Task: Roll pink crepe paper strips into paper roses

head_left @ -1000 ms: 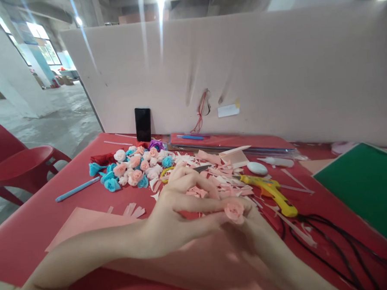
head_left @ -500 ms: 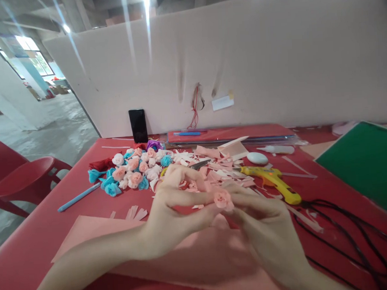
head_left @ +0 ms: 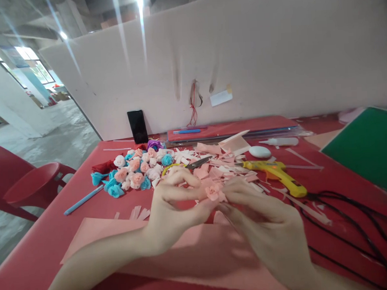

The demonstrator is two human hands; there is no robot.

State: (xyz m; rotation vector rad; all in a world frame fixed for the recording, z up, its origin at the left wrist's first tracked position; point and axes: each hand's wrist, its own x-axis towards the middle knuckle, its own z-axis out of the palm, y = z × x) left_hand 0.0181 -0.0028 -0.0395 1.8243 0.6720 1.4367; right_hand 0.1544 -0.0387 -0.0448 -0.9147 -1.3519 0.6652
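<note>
A glue gun [head_left: 277, 171] lies right of the pink flower [head_left: 213, 191], scissors [head_left: 199, 163] beyond.

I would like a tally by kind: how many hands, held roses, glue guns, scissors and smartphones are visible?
Left hand and right hand: 2
Held pink paper rose: 1
Yellow glue gun: 1
Scissors: 1
Smartphone: 1
Total: 6

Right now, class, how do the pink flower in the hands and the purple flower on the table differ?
The held flower is pale pink; the purple flower is deep violet. The held flower is pinched between left hand and right hand; the purple flower lies near the pile's back. Both look ruffled.
</note>
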